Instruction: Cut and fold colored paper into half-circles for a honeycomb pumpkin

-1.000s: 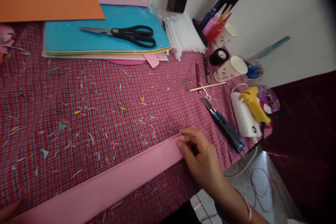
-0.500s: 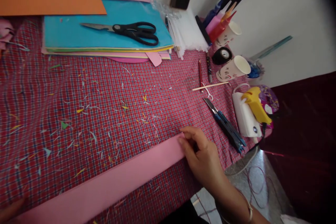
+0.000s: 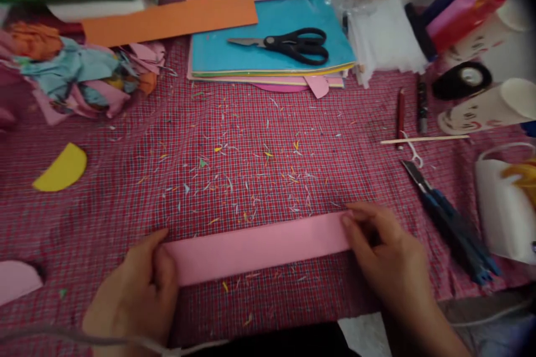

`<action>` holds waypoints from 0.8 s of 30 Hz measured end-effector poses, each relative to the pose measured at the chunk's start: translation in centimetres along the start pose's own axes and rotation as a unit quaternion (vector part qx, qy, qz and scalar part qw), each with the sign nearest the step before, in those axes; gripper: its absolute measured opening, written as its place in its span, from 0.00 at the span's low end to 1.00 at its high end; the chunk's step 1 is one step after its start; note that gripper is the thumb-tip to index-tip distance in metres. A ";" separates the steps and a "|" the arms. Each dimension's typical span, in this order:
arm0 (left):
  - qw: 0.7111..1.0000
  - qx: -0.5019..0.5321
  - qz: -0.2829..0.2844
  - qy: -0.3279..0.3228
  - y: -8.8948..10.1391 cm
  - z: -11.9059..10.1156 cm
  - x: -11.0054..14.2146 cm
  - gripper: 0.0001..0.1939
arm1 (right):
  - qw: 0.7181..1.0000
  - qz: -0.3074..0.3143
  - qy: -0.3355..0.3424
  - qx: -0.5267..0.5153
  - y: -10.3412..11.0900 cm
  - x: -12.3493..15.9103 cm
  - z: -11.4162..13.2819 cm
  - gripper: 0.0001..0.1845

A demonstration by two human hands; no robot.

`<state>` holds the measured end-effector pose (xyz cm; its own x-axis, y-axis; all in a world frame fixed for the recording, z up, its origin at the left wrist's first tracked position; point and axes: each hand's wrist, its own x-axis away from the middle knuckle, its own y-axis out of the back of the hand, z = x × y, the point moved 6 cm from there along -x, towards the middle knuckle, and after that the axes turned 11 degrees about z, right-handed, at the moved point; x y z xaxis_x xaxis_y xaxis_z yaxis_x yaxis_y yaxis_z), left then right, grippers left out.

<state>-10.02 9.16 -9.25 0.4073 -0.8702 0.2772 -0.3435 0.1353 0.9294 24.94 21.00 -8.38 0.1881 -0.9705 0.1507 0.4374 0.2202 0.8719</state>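
Note:
A long pink paper strip (image 3: 259, 249) stretches between my two hands, just over the near part of the checked cloth. My left hand (image 3: 136, 284) grips its left end, thumb on top and fingers partly hidden. At the other end, my right hand (image 3: 389, 256) pinches the strip's corner between thumb and fingers. The strip looks flat, its right end slightly higher in view. Small paper clippings are scattered around it. To the right of my right hand lies a blue-black cutter knife (image 3: 450, 223) with its blade showing.
Black-handled scissors (image 3: 293, 44) rest on a stack of blue sheets (image 3: 218, 53), beside an orange strip (image 3: 176, 19). Crumpled paper scraps (image 3: 79, 70) lie at the back left, a yellow half-round piece (image 3: 62, 169) nearer. Paper cups (image 3: 489, 105) and a white power strip (image 3: 502, 206) stand right.
The camera view has swung left, bringing the crumpled scraps and yellow piece into sight. My left hand, barely visible at the edge before, now shows on the strip's left end. My right hand keeps its pinch.

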 end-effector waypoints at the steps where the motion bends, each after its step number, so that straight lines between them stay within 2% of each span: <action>1: 0.999 -0.042 -0.016 0.017 0.2 -0.5 0.0 0.16 | 1.000 0.002 0.003 0.004 0.0 0.0 0.1 0.11; 3: 0.993 -0.112 -0.035 0.031 0.5 -1.6 0.0 0.15 | 1.000 0.005 0.006 0.014 0.0 -0.1 0.2 0.11; 7: 0.986 -0.168 -0.016 -0.002 1.0 -2.5 -0.3 0.15 | 1.000 0.007 0.005 0.030 0.0 -0.1 0.2 0.11; 10: 0.976 -0.206 -0.005 -0.073 1.5 -2.6 -0.6 0.15 | 0.998 0.016 0.012 0.053 -0.1 -0.2 0.5 0.09; 13: 0.955 -0.238 -0.057 -0.170 2.2 -3.2 -0.4 0.19 | 0.995 0.019 0.044 0.085 -0.2 -0.4 1.2 0.08; 15: 0.931 -0.245 -0.103 -0.248 2.4 -4.1 0.0 0.24 | 0.989 -0.004 0.075 0.126 0.0 -0.5 1.8 0.08; 17: 0.900 -0.246 -0.120 -0.340 2.3 -5.2 0.5 0.29 | 0.978 -0.032 0.101 0.178 0.2 -0.4 2.5 0.08; 21: 0.827 -0.252 -0.086 -0.495 1.5 -6.9 1.4 0.32 | 0.958 -0.033 0.120 0.259 0.2 -0.4 3.4 0.08; 24: 0.782 -0.279 -0.061 -0.553 1.0 -7.4 1.9 0.32 | 0.944 -0.026 0.138 0.297 0.1 -0.3 4.0 0.08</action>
<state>-3.32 11.11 -6.01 -0.6802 -0.7281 0.0849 0.1899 -0.0631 0.9798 21.40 20.87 -6.50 0.4376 -0.8980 0.0456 -0.1038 0.0000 0.9946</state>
